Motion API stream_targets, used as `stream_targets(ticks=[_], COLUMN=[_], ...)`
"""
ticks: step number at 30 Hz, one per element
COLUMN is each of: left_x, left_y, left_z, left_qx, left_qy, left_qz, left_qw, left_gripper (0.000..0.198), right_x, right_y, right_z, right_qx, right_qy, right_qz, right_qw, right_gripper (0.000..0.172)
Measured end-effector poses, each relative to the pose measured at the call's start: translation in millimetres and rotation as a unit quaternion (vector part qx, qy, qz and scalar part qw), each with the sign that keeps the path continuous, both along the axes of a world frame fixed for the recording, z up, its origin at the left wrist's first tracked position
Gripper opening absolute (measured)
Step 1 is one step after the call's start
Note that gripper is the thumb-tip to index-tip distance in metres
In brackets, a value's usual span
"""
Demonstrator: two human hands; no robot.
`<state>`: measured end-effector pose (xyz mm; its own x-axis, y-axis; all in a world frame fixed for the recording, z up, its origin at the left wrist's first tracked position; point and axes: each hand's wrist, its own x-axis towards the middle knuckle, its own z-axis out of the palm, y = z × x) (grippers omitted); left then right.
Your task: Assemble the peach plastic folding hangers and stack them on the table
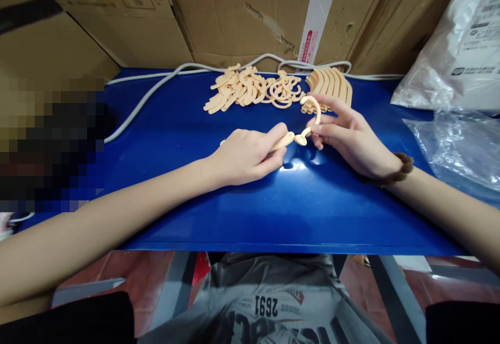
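In the head view my left hand [253, 151] is closed around a beige plastic hanger arm [284, 141], whose rounded end sticks out past the fingers. My right hand [346, 133] pinches a beige hanger hook [317, 112] between thumb and fingers, its curve pointing up. The hook's flat round foot [300, 139] is right beside the tip of the arm; whether they touch I cannot tell. Most of the arm is hidden in my left hand. Behind the hands lie a pile of loose arms [236, 91], a pile of loose hooks [283, 91] and a neat row of curved beige pieces [332, 84].
The blue table [250, 214] has cardboard boxes [234, 16] along its back. A white cable [144, 107] runs behind the piles. At the right are a white plastic package [457, 58] and a clear plastic bag [464, 146]. Something pixelated covers the left side.
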<state>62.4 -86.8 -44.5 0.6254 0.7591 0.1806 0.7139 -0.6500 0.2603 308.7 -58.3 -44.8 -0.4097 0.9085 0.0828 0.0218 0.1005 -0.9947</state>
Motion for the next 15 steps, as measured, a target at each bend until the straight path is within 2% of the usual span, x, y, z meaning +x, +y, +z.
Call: stream_targets(ticks=[7,15], left_x=[-2.5,-5.0], left_y=[-0.9,-0.7], left_z=[-2.2,-3.4], left_qx=[0.028,0.068], left_qy=[-0.031,-0.019], left_qz=[-0.029,-0.046], left_qw=[0.999,0.996], left_gripper=[0.028,0.037], right_x=[-0.3,-1.7], right_y=[0.7,-0.4], right_z=[2.1,3.8], right_qx=[-0.045,-0.034], right_qy=[0.009,-0.011], right_qz=[-0.021,-0.027], right_qw=[0.999,0.999], right_gripper=[0.06,0.063])
